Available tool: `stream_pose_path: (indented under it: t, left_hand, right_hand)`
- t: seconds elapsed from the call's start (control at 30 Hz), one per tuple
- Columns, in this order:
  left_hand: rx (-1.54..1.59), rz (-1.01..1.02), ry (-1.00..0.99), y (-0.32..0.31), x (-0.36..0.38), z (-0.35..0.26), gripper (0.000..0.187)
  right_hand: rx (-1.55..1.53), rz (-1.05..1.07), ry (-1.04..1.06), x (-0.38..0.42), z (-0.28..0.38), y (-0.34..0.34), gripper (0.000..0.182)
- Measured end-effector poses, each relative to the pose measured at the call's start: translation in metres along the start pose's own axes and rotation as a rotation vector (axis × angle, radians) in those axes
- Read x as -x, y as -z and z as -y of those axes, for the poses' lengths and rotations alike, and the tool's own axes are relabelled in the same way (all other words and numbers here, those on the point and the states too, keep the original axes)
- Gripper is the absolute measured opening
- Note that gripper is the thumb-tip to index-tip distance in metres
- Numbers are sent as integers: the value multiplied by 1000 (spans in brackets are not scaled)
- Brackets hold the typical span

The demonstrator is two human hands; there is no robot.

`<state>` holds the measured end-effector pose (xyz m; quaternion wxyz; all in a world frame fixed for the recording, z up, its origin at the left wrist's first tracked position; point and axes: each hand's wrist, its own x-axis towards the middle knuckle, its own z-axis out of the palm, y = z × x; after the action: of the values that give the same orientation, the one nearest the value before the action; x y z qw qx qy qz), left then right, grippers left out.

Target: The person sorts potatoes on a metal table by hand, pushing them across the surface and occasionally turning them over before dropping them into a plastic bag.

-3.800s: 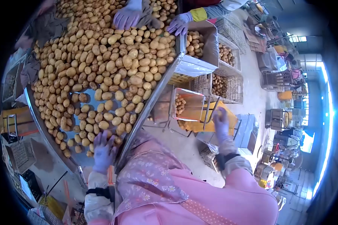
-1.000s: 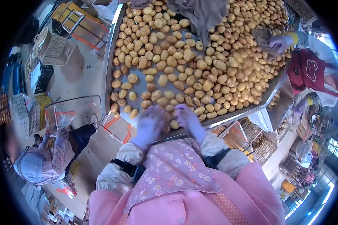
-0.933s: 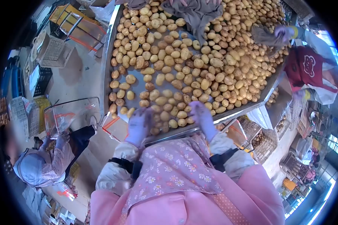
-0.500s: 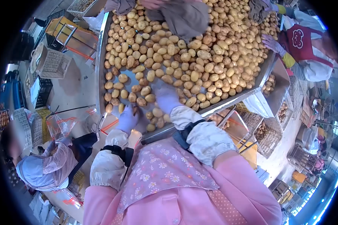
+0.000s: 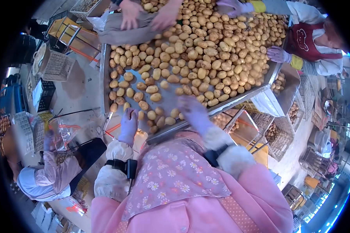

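Observation:
Many yellow-brown potatoes [image 5: 206, 50] lie spread over a metal sorting table [image 5: 165, 97]. My left hand [image 5: 129, 126], in a lilac glove, is at the table's near left corner with its fingers curled together around something dark, too small to name. Over the near edge is my right hand [image 5: 194, 112], also gloved in lilac and blurred by motion, right of a small group of potatoes [image 5: 159, 116]; its fingers are smeared.
Across the table a person's bare hands [image 5: 144, 19] press on a grey cloth [image 5: 124, 29]. At right, a co-worker in a red apron [image 5: 301, 40] reaches over the potatoes. Crates [image 5: 58, 66] stand at left; another person [image 5: 52, 174] sits at lower left.
My right hand has moved right and toward me, off the potatoes. My left hand has come slightly toward me. The grey cloth has shifted left, and the co-worker's upper hand now reaches farther over the potatoes.

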<state>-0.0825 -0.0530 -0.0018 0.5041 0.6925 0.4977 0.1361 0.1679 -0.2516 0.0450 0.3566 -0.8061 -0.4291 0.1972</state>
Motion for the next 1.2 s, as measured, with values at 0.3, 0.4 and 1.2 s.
stream_pose_path:
  t: [0.3,0.4,1.2]
  left_hand:
    - [-239,-69,57,-39,43,8,25]
    - [-408,-69,-42,-48,36,-7,35]
    - [-111,1128,-208,-140,61,-160,59]
  right_hand:
    - [464,-264,-314,147,-90,108,40]
    - [219,-136,-231,114,-32,68,51]
    - [445,-88,-404,162,-143,81,31]
